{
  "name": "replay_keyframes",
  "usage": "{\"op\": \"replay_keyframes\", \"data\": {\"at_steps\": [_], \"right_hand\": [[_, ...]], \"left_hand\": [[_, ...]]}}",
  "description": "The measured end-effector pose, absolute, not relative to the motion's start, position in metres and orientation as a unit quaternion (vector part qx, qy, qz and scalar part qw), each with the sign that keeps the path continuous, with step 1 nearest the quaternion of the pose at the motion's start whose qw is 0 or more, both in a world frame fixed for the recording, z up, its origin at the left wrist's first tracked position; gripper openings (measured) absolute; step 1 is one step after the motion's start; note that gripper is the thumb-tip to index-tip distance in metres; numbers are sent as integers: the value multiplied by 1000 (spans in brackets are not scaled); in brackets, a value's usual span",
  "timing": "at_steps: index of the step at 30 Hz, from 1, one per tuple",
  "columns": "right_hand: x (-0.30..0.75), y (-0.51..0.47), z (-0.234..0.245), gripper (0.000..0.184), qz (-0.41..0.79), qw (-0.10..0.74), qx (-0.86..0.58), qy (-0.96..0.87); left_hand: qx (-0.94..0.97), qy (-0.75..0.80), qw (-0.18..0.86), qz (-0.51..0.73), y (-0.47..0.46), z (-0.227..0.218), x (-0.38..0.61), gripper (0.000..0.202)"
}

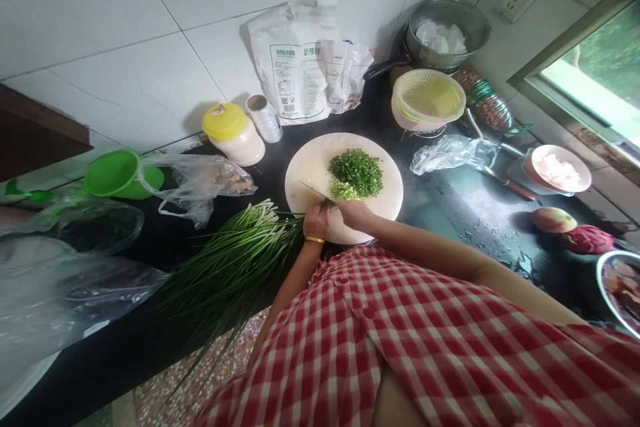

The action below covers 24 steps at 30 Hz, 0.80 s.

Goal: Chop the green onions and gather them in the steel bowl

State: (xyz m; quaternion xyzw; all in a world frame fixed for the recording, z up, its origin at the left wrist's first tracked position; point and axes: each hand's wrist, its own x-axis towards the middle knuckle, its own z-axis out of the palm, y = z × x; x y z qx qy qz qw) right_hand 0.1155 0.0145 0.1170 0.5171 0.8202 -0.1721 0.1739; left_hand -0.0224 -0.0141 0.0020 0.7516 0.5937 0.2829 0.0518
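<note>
My right hand (354, 213) is wrapped round the handle of a kitchen knife (313, 189), its blade lying over the round, pale cutting board (300, 167). Close to the blade, my left hand (316, 219) presses curled fingers onto a few green chives at the board's near edge; its fingertips are partly hidden. A heap of finely chopped chives (356, 170) rests on the board beyond my right hand, with paler cut pieces at its near side. To the left, a large bundle of whole chives (240, 247) lies on the counter, its long leaves hanging over the front edge.
Behind the board stand a yellow-lidded jar (233, 133), a plastic-wrap roll (265, 119) and a white bag (295, 73). A green cup (113, 173) and plastic bags are left. Right are a colander (425, 97), a second knife (517, 188), a pink bowl (560, 167) and fruit.
</note>
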Motion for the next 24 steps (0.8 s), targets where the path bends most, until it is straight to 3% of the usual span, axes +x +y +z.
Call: {"op": "replay_keyframes", "data": {"at_steps": [11, 24], "right_hand": [[126, -3, 131, 30, -169, 219, 507, 816], [126, 4, 131, 33, -160, 215, 499, 824]], "left_hand": [[743, 605, 48, 283, -12, 9, -20, 22], [740, 609, 64, 278, -12, 9, -20, 25]]}}
